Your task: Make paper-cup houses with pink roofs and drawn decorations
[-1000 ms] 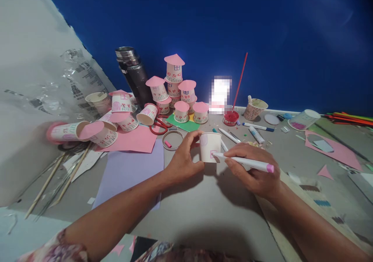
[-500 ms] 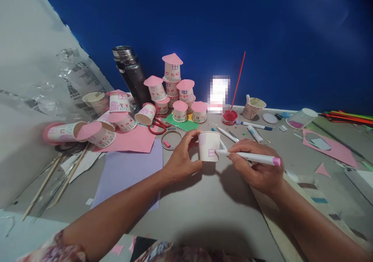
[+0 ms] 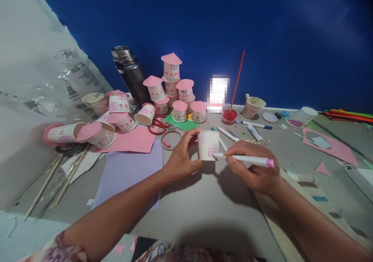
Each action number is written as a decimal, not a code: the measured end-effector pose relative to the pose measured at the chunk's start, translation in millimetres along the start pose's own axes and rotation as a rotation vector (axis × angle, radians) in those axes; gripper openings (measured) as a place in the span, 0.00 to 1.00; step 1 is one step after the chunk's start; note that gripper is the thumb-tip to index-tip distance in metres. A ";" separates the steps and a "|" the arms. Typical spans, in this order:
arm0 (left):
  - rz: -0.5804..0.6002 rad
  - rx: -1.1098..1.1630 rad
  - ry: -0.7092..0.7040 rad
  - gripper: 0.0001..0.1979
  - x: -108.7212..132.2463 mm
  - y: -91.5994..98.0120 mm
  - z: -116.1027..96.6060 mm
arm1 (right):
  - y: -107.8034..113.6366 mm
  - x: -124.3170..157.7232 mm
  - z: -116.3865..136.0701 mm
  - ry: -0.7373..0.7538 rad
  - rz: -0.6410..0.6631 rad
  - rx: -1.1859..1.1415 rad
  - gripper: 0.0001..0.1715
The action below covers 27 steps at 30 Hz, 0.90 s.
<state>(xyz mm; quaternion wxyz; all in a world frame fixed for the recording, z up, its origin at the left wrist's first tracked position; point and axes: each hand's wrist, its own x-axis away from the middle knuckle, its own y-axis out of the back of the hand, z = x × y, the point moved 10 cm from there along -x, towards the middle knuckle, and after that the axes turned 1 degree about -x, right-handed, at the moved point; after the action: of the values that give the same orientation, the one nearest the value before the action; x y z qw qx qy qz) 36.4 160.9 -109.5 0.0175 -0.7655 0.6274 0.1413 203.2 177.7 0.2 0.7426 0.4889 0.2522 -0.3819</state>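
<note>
My left hand (image 3: 184,153) is closed around the left side of a white paper cup (image 3: 208,141), thumb low and fingers near the rim. Pink-purple marker lines on the cup form a small paned window and a rounded patch at its upper left. In my right hand (image 3: 255,166) is a white felt-tip marker (image 3: 247,159) with a pink end, its tip at the lower right of the drawn window. Several decorated paper cups (image 3: 171,69) with pink cone roofs stand stacked behind my hands.
Red-handled scissors (image 3: 157,128), a tape roll (image 3: 171,140) and a lilac paper sheet (image 3: 128,176) lie to the left. A dark thermos (image 3: 131,77) stands at the back. Beyond my right hand are a red dish (image 3: 229,116), a patterned cup (image 3: 253,107) and pink paper scraps (image 3: 323,168).
The marker has moved slightly left and down along the cup. The drawn window has gained lines and now shows crossed panes. My left hand keeps its hold on the cup.
</note>
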 end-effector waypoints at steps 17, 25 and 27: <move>-0.019 -0.044 0.016 0.38 -2.4 3.3 5.5 | 22.7 14.9 -53.1 -0.229 -0.242 0.052 0.06; -0.057 0.012 0.047 0.38 -4.6 8.9 -1.9 | 19.3 23.0 -93.0 -0.353 -0.245 0.043 0.09; -0.045 0.166 0.112 0.37 -4.8 8.7 3.3 | 16.3 26.7 -99.8 -0.369 -0.227 0.037 0.10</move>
<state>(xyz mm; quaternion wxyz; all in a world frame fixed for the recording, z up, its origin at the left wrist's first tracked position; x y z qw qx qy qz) 26.5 164.3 -110.2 0.0490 -0.7819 0.6198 0.0456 231.9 264.7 -50.5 0.7192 0.3928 0.1584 -0.5508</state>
